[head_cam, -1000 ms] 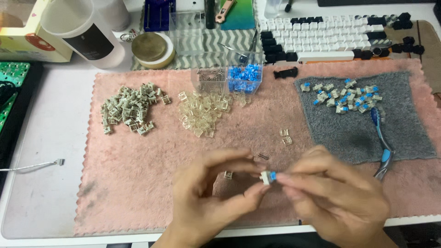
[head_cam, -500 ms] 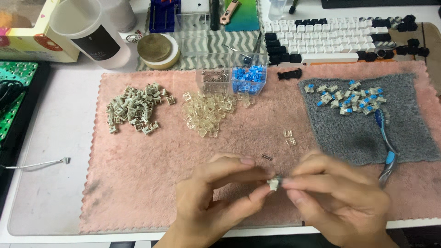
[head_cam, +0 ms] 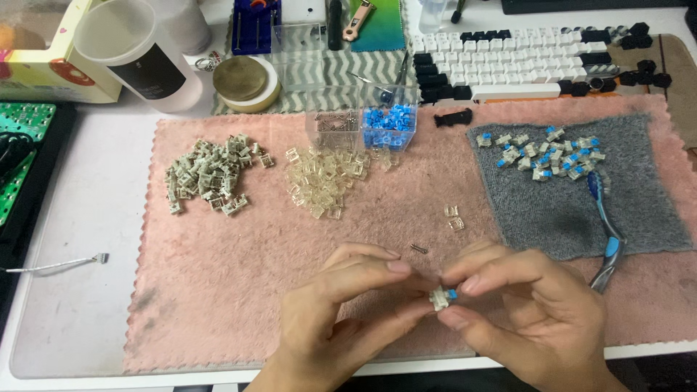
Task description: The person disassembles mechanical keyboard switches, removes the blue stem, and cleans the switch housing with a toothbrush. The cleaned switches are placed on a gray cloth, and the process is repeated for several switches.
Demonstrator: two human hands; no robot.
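My left hand (head_cam: 341, 316) and my right hand (head_cam: 534, 312) meet over the near edge of a pink towel mat (head_cam: 239, 290). Between their fingertips they pinch one small keyboard switch (head_cam: 441, 297), white with a blue stem. Both hands touch it. A tiny metal spring (head_cam: 419, 249) lies on the mat just beyond my left fingers. Two clear switch tops (head_cam: 454, 217) lie a little farther off.
On the mat sit a pile of grey-white switch housings (head_cam: 210, 174), a pile of clear tops (head_cam: 323, 178) and a clear box of blue stems (head_cam: 390, 120). A grey cloth (head_cam: 573, 210) holds several assembled switches and a blue brush (head_cam: 608, 232). A keyboard (head_cam: 523, 58), cup (head_cam: 138, 54) and green board (head_cam: 18, 145) lie around.
The switch has turned between my fingertips; its blue stem now faces right. Both hands stay in about the same place over the mat.
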